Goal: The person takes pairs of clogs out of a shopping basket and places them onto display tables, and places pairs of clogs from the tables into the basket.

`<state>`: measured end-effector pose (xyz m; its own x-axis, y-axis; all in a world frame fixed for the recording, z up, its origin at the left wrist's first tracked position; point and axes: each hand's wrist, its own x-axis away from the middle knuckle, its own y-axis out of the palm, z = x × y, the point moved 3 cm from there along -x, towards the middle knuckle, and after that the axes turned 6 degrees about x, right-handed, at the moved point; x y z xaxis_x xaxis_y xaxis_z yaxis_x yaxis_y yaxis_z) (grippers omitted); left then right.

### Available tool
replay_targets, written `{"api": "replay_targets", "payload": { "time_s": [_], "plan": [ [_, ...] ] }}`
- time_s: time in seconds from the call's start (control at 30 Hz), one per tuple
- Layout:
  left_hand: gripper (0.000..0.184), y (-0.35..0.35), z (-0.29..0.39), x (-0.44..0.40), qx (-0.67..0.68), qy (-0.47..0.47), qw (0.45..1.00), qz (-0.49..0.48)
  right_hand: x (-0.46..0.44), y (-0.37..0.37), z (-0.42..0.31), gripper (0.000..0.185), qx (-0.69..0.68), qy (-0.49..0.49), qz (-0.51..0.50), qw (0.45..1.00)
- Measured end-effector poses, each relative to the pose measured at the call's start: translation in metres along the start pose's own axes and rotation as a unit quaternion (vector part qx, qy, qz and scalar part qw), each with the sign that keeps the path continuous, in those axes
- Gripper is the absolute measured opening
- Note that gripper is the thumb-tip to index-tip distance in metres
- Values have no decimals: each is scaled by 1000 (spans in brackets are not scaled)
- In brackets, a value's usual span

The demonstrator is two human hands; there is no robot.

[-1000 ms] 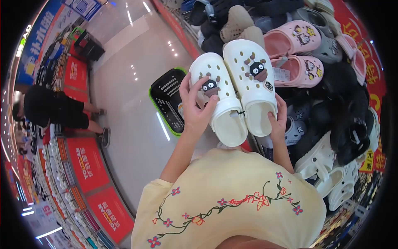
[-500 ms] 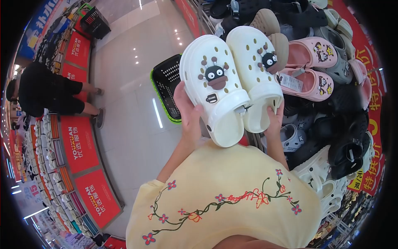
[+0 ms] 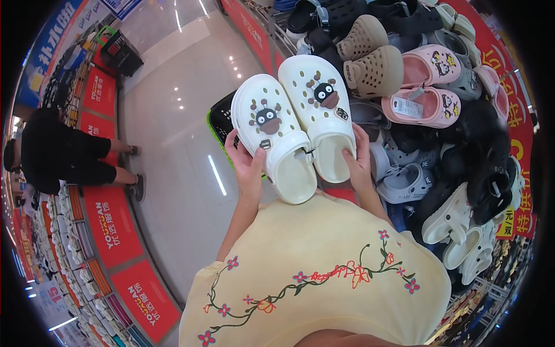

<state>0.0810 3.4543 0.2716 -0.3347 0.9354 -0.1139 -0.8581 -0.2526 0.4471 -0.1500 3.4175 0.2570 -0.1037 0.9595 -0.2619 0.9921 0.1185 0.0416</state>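
Observation:
A pair of white clogs [image 3: 277,136] is held up in front of my chest, joined by a small dark tie at the inner straps. Each carries a black cartoon charm with white eyes and brown knobs, and their toes point away from me. My left hand [image 3: 247,168] is closed round the outer side of the left clog, thumb on top. My right hand [image 3: 359,162] grips the right clog, its thumb inside the heel opening. Behind the left clog, a black basket with a green rim [image 3: 218,124] is partly hidden.
To the right lies a heap of clogs: tan clogs [image 3: 374,72], pink clogs [image 3: 425,107] with a tag, grey, black and white ones. A person in black [image 3: 69,150] stands at the left shelves with red panels [image 3: 110,222]. Another black basket [image 3: 121,55] stands farther off.
The clogs have come lower and to the left in view, and the right one has turned so its charms face me more. Both hands still hold them. The view has shifted slightly.

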Motion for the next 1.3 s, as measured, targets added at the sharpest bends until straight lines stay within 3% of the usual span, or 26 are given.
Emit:
{"api": "replay_targets", "payload": {
  "time_s": [0.43,0.63,1.13,1.3],
  "plan": [
    [74,-33,-4,-18,34,-10,998,-50,2,21,0,53,96,-49,30,994],
    [80,-27,5,-17,-35,-27,997,-68,4,29,-5,53,93,-55,28,994],
    [92,-28,-1,-8,-32,-34,995,-84,7,19,7,52,90,-45,20,995],
    [97,-23,-3,-6,-51,2,992,-120,8,18,7,51,72,-32,24,997]
  ]
}}
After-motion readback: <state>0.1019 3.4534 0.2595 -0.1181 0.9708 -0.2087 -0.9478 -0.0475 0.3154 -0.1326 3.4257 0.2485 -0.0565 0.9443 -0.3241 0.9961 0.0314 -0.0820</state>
